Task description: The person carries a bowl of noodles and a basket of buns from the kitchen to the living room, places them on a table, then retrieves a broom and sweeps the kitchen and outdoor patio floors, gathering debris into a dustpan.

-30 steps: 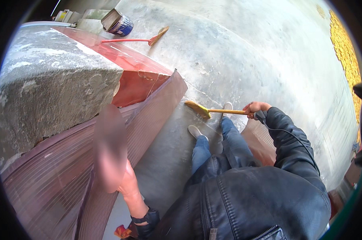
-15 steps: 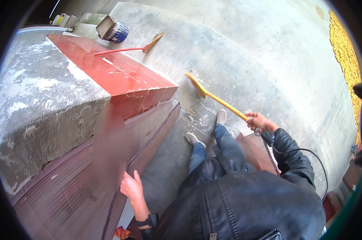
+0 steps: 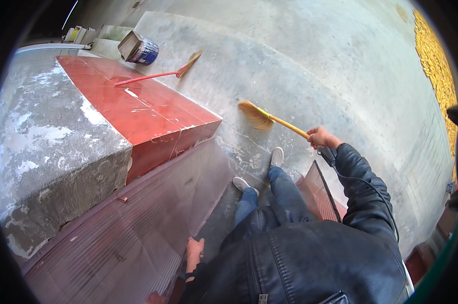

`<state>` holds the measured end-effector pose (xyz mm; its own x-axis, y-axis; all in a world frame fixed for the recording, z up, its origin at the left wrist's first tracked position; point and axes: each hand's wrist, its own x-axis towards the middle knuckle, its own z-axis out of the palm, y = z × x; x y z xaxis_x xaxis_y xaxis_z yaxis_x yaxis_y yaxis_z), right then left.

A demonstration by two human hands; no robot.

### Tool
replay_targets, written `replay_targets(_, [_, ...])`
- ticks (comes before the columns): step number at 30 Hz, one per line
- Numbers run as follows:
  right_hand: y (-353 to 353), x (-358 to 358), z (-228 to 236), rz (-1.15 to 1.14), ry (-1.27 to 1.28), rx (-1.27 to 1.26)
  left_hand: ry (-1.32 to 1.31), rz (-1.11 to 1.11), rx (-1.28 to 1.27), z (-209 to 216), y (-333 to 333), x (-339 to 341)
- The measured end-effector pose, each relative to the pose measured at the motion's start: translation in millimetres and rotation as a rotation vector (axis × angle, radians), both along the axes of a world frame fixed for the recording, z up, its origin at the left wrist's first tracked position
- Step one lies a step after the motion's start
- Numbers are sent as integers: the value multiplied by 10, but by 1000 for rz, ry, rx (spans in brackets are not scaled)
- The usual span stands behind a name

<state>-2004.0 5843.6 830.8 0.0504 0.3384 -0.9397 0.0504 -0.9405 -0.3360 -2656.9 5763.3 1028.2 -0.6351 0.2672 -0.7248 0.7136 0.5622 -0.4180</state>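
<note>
A broom (image 3: pixel 257 115) with a yellow handle and straw-coloured bristles reaches out over the concrete floor. Its handle end is gripped by my right hand (image 3: pixel 321 137), held out in front. The bristles are at or just above the floor; I cannot tell which. Low on the left, my left hand (image 3: pixel 194 250) is beside the edge of a translucent brownish-red ribbed plastic curtain (image 3: pixel 132 213). Its fingers look loosely bent and apart, with nothing visible between them. Whether it touches the curtain edge is unclear.
A concrete ledge (image 3: pixel 41 131) with a red tiled top (image 3: pixel 137 96) stands left. A red-handled broom (image 3: pixel 153 77) leans across it, near a tilted bucket (image 3: pixel 145 51). Another ribbed panel (image 3: pixel 319 192) is right of my legs. Yellow produce (image 3: pixel 434 71) lies spread at far right.
My left hand has moved down and closer to my body. The blurred reddish shape beside it is gone. The right-hand broom has swung so its bristles show broadside.
</note>
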Motion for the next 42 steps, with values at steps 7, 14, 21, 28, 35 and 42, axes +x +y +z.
replay_targets(7, [-17, -276, 576, 73, -54, 67, -80, 202, -111, -422, 195, -117])
replay_targets(14, [-1578, -684, 640, -218, -3, 132, -366, 88, -135, -999, 1152, 395])
replay_targets(21, [-2955, -1974, 76, -492, -667, 230, -616, -313, -173, -1473, 2370, 1372])
replay_targets(28, [-2574, -2194, -787, -1187, -593, -241, -687, -578, -306, -1622, 3097, 1522])
replay_targets(35, [-1159, -2715, -838, -1526, -28, -181, -679, -637, -217, -1751, 3313, 1145])
replay_targets(42, [855, -3011, -229, -1393, 226, -33, -804, -553, -156, -1701, 3266, 1017])
